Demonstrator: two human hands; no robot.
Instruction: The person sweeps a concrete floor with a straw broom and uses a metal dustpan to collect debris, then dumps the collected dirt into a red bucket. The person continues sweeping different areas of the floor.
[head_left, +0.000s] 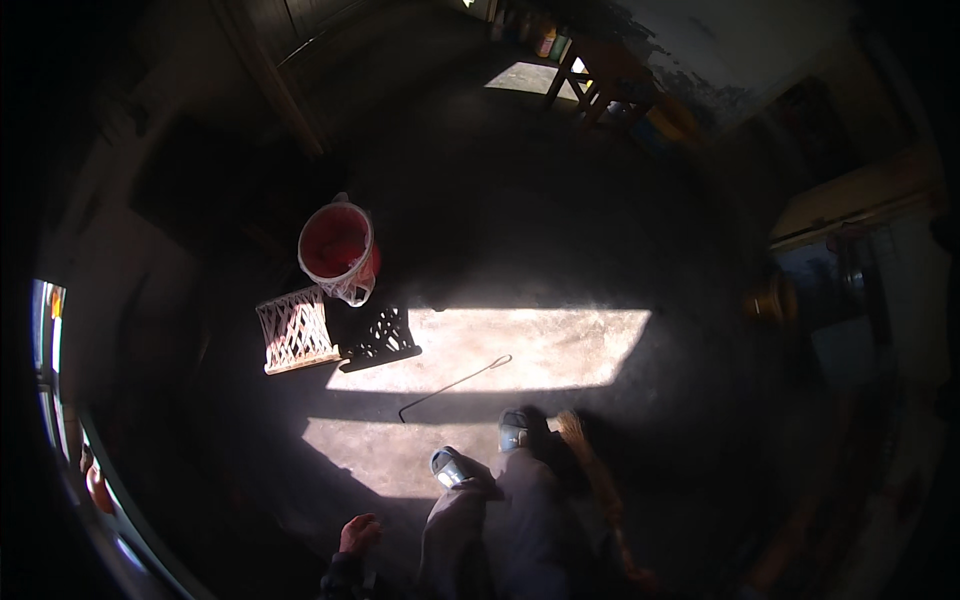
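My left hand (361, 533) hangs at the lower left beside my legs, its fingers curled; nothing can be made out in them. At the bottom right, in shadow, my right hand (642, 579) is closed on the handle of a straw broom (594, 466). The broom's bristles touch the floor just right of my shoe. A thin metal rod (455, 383) with a looped end and a hooked tip lies on the floor ahead of my feet, partly across a sunlit patch.
A red bucket (335, 241) with a plastic bag over its rim stands ahead on the left. Near it is a slatted lattice rack (298, 330). A wooden stool (606, 71) and several bottles (547, 42) stand at the far wall. A window or doorway lies far left.
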